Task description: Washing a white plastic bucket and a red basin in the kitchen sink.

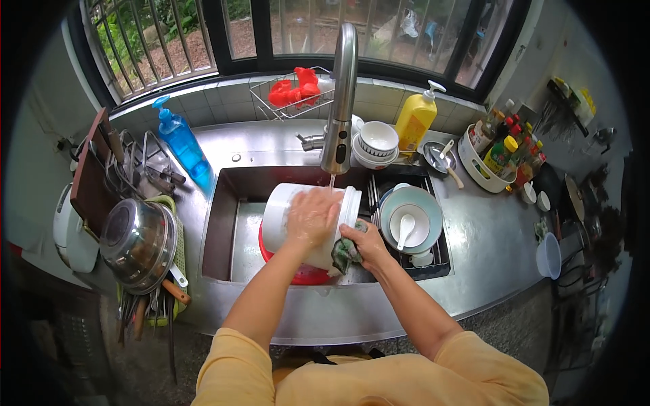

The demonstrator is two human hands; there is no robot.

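A white plastic bucket (278,210) lies on its side in the stainless steel sink (221,223), over a red basin (310,275). My left hand (313,215) rests flat on the bucket's wet side, fingers spread, gripping nothing. Water runs from the pull-down faucet (341,101) just beyond it. At the bucket's rimmed end, my right hand (363,243) holds a wet dark green cloth (346,254); its thumb is against the rim. Part of the basin is hidden behind the bucket and my left forearm.
Stacked bowls with a white spoon (405,231) sit on the rack at right. White bowls (378,139), a yellow pump bottle (416,119) and a blue one (184,144) stand behind. Steel basins (134,243) are at left, a condiment tray (475,165) at right.
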